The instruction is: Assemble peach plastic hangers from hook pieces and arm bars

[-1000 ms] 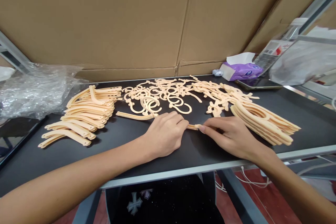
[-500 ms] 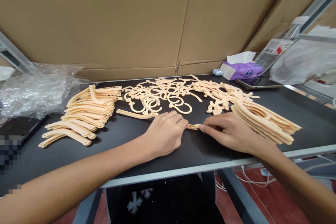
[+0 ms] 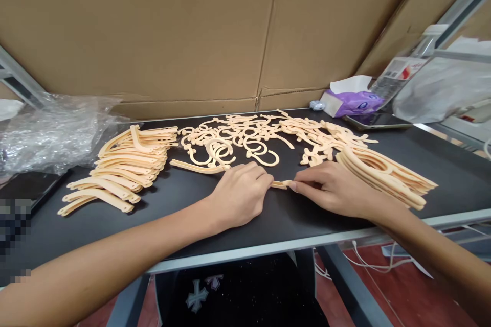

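Note:
My left hand point(image 3: 242, 196) is closed around a cream plastic hanger arm point(image 3: 278, 184), whose short end sticks out to the right. To the left of that fist, a long curved strip point(image 3: 195, 166) runs out; my fingers hide whether both belong to one piece. At the protruding end, my right hand point(image 3: 326, 187) pinches a small cream tip point(image 3: 287, 183) between thumb and fingertips. Behind the hands lie many loose cream plastic hooks point(image 3: 270, 158) in a tangle. A stack of curved hanger arms point(image 3: 111, 182) rests at the left.
Flat cream pieces with oval openings point(image 3: 399, 176) are stacked beside my right wrist. At the back right are a purple tissue pack point(image 3: 356, 102), a phone point(image 3: 378, 121) and a plastic bottle point(image 3: 406, 69). Bubble wrap point(image 3: 49, 133) lies left. Cardboard point(image 3: 184, 30) stands behind the black table point(image 3: 307, 230).
My right hand has shifted very slightly left, along with the pinched tip. The left hand keeps its grip, and the piles look the same.

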`<state>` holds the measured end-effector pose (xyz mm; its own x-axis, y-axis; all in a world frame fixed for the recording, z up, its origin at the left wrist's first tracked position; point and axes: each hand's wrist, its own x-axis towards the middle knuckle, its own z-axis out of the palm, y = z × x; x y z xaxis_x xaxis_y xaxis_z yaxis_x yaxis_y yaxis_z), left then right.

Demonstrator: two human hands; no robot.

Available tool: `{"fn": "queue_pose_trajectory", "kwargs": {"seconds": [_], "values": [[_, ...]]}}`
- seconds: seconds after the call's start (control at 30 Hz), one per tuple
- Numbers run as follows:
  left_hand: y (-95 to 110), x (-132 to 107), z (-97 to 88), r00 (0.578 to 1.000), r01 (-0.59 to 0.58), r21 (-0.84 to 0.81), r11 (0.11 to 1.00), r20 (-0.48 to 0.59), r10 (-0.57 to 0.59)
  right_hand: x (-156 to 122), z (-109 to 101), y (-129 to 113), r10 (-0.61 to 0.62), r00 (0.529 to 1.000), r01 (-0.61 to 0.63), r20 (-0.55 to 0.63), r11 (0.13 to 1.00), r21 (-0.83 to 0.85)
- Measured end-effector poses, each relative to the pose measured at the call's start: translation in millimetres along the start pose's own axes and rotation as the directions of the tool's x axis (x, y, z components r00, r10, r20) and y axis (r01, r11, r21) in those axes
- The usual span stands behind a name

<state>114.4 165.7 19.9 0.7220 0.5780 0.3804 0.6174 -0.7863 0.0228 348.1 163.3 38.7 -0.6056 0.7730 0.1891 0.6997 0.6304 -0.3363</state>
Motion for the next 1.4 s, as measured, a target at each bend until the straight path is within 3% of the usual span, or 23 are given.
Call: {"fn": "queue_pose_trajectory", "kwargs": {"seconds": [1.1, 1.4], "values": [[0.6, 0.1, -2.0, 0.999, -0.031, 0.010, 0.999, 0.009, 0.031, 2.2, -6.1, -5.9, 0.024, 0.991, -0.008, 0.128, 0.992, -0.124], [-1.9, -1.7, -2.2, 0.999, -0.051, -0.028, 0.998, -0.010, 0.050, -1.5, -6.7, -9.5, -0.072, 0.995, 0.093, 0.071, 0.934, -0.346]]}}
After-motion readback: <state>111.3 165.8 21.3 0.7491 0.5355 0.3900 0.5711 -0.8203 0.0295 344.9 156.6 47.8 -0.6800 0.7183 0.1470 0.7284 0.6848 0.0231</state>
